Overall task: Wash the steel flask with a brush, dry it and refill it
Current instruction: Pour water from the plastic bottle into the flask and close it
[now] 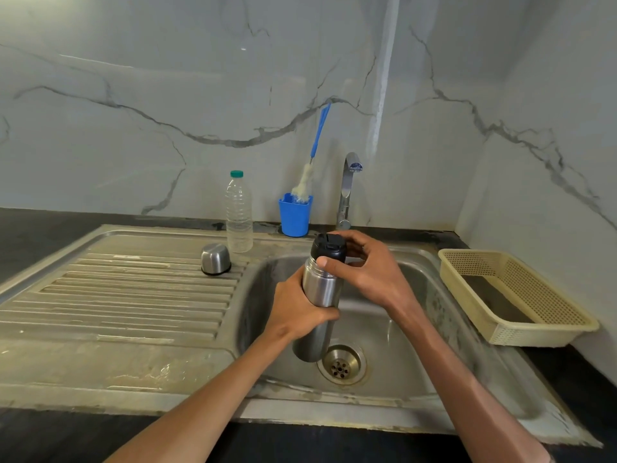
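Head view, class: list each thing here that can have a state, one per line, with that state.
Steel flask: stopper on, held over the sink.
Black stopper: gripped by right hand.
Left hand: grips flask body.
Steel cup lid: off, upside down on drainboard.
Plastic bottle: capped.
Brush: standing in blue cup.
Tap: not running.

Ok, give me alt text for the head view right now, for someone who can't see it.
Over a steel sink, the left hand grips an upright steel flask while the right hand holds its black stopper. Its steel cap sits on the drainboard beside a plastic bottle; a blue-handled brush stands in a blue cup by the tap.
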